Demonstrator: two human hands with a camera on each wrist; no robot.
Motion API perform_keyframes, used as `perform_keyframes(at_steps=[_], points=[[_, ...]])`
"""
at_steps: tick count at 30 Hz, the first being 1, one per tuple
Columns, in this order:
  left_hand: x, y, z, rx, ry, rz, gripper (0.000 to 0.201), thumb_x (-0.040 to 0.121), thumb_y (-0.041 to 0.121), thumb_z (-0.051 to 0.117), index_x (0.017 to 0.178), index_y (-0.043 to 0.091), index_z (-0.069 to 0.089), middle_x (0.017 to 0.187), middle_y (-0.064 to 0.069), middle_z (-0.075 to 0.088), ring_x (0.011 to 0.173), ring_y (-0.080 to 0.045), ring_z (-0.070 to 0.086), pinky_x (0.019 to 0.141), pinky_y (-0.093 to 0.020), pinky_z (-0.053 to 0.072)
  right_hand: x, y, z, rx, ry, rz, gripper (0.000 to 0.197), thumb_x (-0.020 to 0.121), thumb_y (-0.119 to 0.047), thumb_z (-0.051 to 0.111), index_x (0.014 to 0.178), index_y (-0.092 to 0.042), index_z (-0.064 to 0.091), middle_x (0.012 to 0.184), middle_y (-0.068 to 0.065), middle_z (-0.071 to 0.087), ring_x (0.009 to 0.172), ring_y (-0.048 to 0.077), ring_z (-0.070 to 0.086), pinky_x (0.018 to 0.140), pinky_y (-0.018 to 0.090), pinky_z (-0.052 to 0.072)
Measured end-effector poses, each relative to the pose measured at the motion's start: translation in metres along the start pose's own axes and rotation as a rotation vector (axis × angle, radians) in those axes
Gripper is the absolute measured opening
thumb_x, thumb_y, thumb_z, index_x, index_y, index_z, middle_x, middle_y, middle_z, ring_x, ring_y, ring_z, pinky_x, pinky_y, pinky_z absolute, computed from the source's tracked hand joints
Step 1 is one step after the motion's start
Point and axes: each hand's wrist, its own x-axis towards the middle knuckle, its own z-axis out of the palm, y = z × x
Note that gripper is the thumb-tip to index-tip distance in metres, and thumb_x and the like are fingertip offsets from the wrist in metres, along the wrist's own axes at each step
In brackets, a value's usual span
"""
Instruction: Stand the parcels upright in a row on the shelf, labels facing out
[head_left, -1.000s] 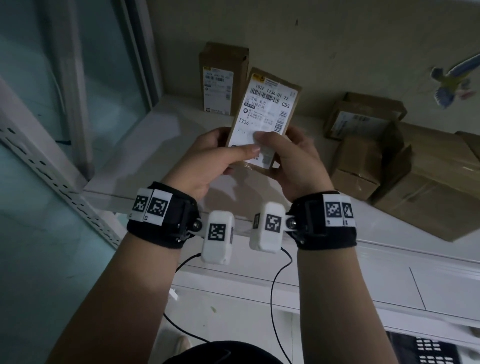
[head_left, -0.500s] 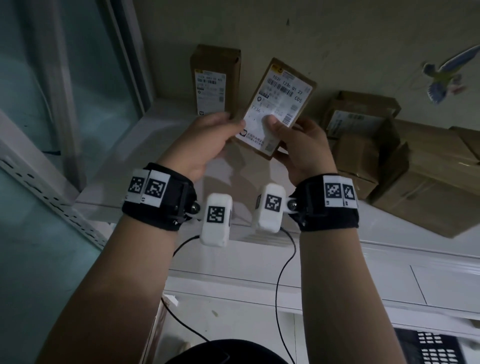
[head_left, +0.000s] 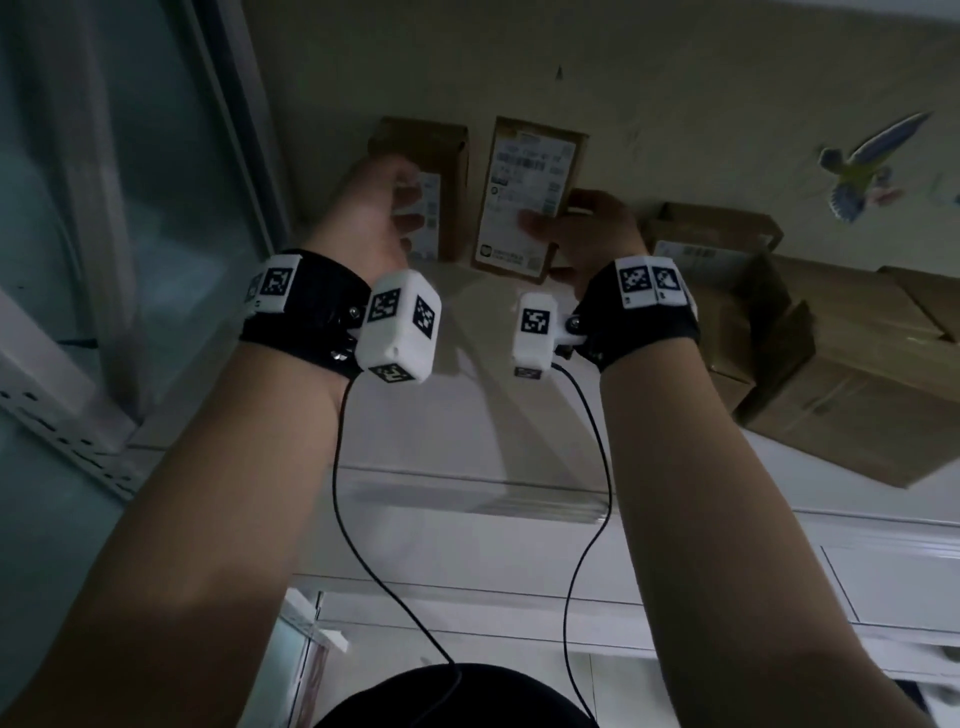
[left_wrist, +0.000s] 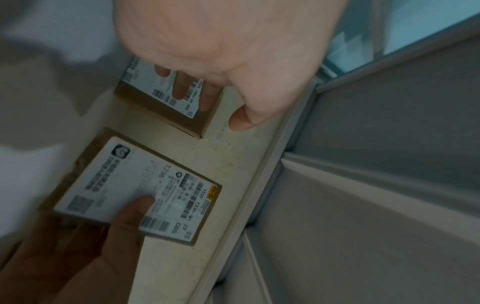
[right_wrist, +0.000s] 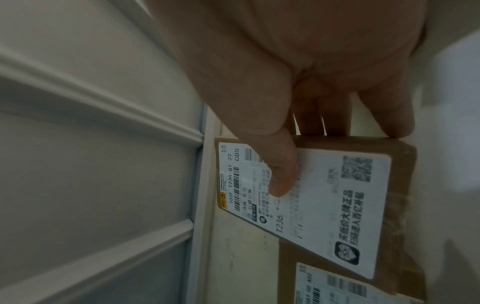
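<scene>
Two brown parcels with white labels facing me stand upright at the back left of the white shelf (head_left: 467, 405), against the wall. My right hand (head_left: 556, 218) pinches the right parcel (head_left: 524, 202), thumb on its label and fingers on its right side; the right wrist view shows that hand (right_wrist: 332, 152) and parcel (right_wrist: 324, 205) too. The parcel's bottom edge is down at the shelf. My left hand (head_left: 410, 208) is in front of the left parcel (head_left: 447, 171), with straight fingers (left_wrist: 182, 86) over its label (left_wrist: 166, 90) and the thumb apart. The held parcel (left_wrist: 137, 185) lies just beside it.
Several more brown boxes lie in a loose pile to the right: a labelled one (head_left: 711, 244), a small one (head_left: 727, 338) and a large one (head_left: 857, 389). A window frame (head_left: 234, 156) bounds the shelf's left end. A bird sticker (head_left: 857, 166) is on the wall.
The parcel went from tilted in both hands to upright by the wall beside the first one. My left hand let go of it and moved over to the left parcel.
</scene>
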Motion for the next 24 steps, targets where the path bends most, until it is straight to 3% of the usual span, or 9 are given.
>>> perform_keyframes(at_steps=[4, 9, 11, 13, 15, 16, 18, 20, 24], points=[[0.01, 0.0, 0.007, -0.013, 0.023, 0.012, 0.011, 0.097, 0.029, 0.062, 0.088, 0.023, 0.062, 0.096, 0.002, 0.065, 0.094, -0.018, 0.058, 0.076, -0.035, 0.041, 0.018, -0.003, 0.012, -0.108, -0.004, -0.02, 0.072, 0.085, -0.02, 0.089, 0.148, -0.013, 0.054, 0.133, 0.008, 0.072, 0.092, 0.019, 0.073, 0.05, 0.025, 0.054], [0.021, 0.023, 0.01, -0.098, -0.17, 0.132, 0.025, 0.107, 0.025, 0.052, 0.129, 0.025, 0.065, 0.139, 0.005, 0.072, 0.136, -0.012, 0.057, 0.105, -0.03, 0.043, 0.04, -0.002, 0.029, -0.299, -0.023, -0.012, 0.056, 0.099, -0.022, 0.075, 0.148, -0.007, 0.054, 0.142, 0.013, 0.067, 0.125, 0.035, 0.069, 0.093, 0.042, 0.061], [0.023, 0.035, 0.01, -0.014, -0.191, 0.179, 0.043, 0.108, 0.012, 0.05, 0.15, 0.019, 0.052, 0.157, 0.002, 0.057, 0.147, -0.011, 0.048, 0.116, -0.019, 0.039, 0.049, 0.002, 0.032, -0.348, -0.014, -0.033, 0.055, 0.102, -0.023, 0.071, 0.151, -0.005, 0.051, 0.146, 0.013, 0.064, 0.128, 0.034, 0.066, 0.091, 0.034, 0.057], [0.025, 0.045, 0.015, 0.047, -0.183, 0.138, 0.039, 0.105, 0.014, 0.053, 0.143, 0.018, 0.056, 0.144, 0.0, 0.062, 0.131, -0.013, 0.059, 0.119, -0.029, 0.038, 0.059, 0.008, 0.038, -0.404, -0.021, -0.019, 0.052, 0.103, -0.027, 0.069, 0.148, -0.005, 0.055, 0.145, 0.013, 0.065, 0.128, 0.033, 0.066, 0.088, 0.032, 0.055], [0.026, 0.048, 0.022, 0.197, -0.198, 0.093, 0.008, 0.103, 0.022, 0.055, 0.103, 0.022, 0.064, 0.096, 0.008, 0.065, 0.087, -0.009, 0.062, 0.098, -0.033, 0.055, 0.067, 0.015, 0.04, -0.448, -0.002, -0.008, 0.047, 0.103, -0.032, 0.069, 0.141, -0.006, 0.062, 0.137, 0.014, 0.07, 0.118, 0.035, 0.071, 0.091, 0.039, 0.06], [0.024, 0.049, 0.027, 0.322, -0.202, 0.072, 0.013, 0.102, 0.026, 0.058, 0.089, 0.023, 0.061, 0.082, 0.008, 0.061, 0.075, -0.011, 0.058, 0.08, -0.029, 0.059, 0.071, 0.017, 0.041, -0.453, 0.005, 0.002, 0.046, 0.102, -0.034, 0.068, 0.139, -0.008, 0.064, 0.133, 0.014, 0.072, 0.114, 0.036, 0.073, 0.093, 0.043, 0.062], [0.028, 0.042, 0.027, 0.504, -0.227, 0.008, 0.016, 0.099, 0.032, 0.062, 0.086, 0.024, 0.061, 0.084, 0.005, 0.061, 0.078, -0.015, 0.057, 0.066, -0.025, 0.053, 0.085, 0.023, 0.044, -0.475, 0.0, 0.015, 0.045, 0.099, -0.04, 0.068, 0.135, -0.012, 0.067, 0.126, 0.013, 0.076, 0.106, 0.036, 0.075, 0.092, 0.05, 0.064], [0.034, 0.038, 0.027, 0.643, -0.188, 0.028, 0.012, 0.095, 0.038, 0.064, 0.089, 0.028, 0.061, 0.095, 0.003, 0.06, 0.088, -0.017, 0.054, 0.07, -0.028, 0.048, 0.097, 0.026, 0.049, -0.499, -0.008, 0.002, 0.044, 0.097, -0.04, 0.069, 0.133, -0.015, 0.068, 0.125, 0.012, 0.077, 0.102, 0.036, 0.076, 0.089, 0.052, 0.065], [0.045, 0.043, 0.029, 0.715, -0.123, 0.085, 0.014, 0.091, 0.038, 0.059, 0.09, 0.026, 0.052, 0.099, 0.001, 0.051, 0.077, -0.015, 0.044, 0.062, -0.029, 0.036, 0.105, 0.022, 0.062, -0.546, -0.026, -0.044, 0.037, 0.103, -0.029, 0.064, 0.137, -0.014, 0.062, 0.133, 0.012, 0.072, 0.106, 0.037, 0.073, 0.093, 0.049, 0.063]])
